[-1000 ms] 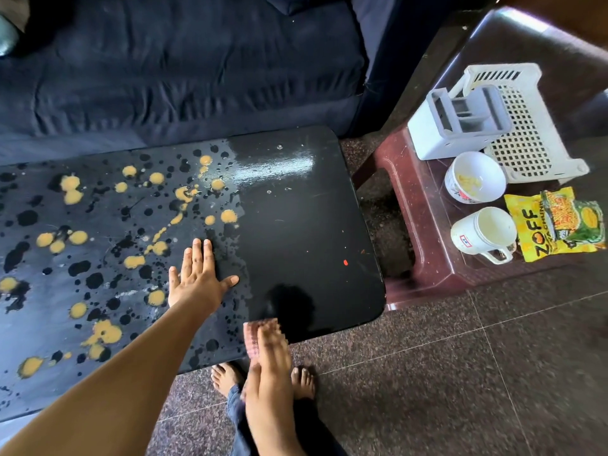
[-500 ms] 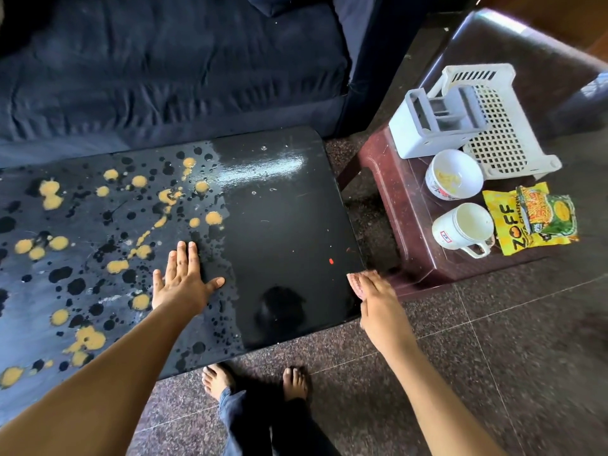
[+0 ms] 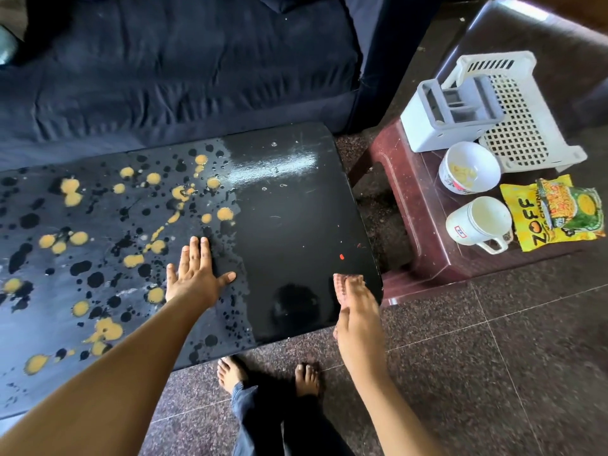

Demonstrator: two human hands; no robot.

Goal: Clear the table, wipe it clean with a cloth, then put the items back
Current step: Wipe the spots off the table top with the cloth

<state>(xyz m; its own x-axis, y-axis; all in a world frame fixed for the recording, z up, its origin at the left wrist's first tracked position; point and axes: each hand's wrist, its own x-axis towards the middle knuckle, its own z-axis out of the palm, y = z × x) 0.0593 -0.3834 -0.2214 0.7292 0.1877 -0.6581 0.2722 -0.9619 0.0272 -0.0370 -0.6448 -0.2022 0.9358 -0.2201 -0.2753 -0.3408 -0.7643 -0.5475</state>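
Note:
The low black table [image 3: 289,225] has a dark top with yellow and black paint spots on its left part. My left hand [image 3: 194,278] lies flat on it, fingers spread, holding nothing. My right hand [image 3: 355,307] is at the table's front right corner, its fingers pressing a small pinkish patterned cloth [image 3: 340,283] against the top. Most of the cloth is hidden under the fingers. A white bowl [image 3: 468,167], a white mug [image 3: 477,225], a yellow packet [image 3: 529,225] and a green packet [image 3: 579,209] sit on the maroon stool [image 3: 421,251] to the right.
A white perforated basket [image 3: 519,126] and a grey holder [image 3: 450,116] stand at the back of the stool. A dark blue sofa [image 3: 164,77] runs behind the table. My bare feet [image 3: 230,373] stand on the speckled tiled floor by the table's front edge.
My right hand with the cloth has swept from the table's front edge near my feet to the front right corner. My left hand stays flat in place.

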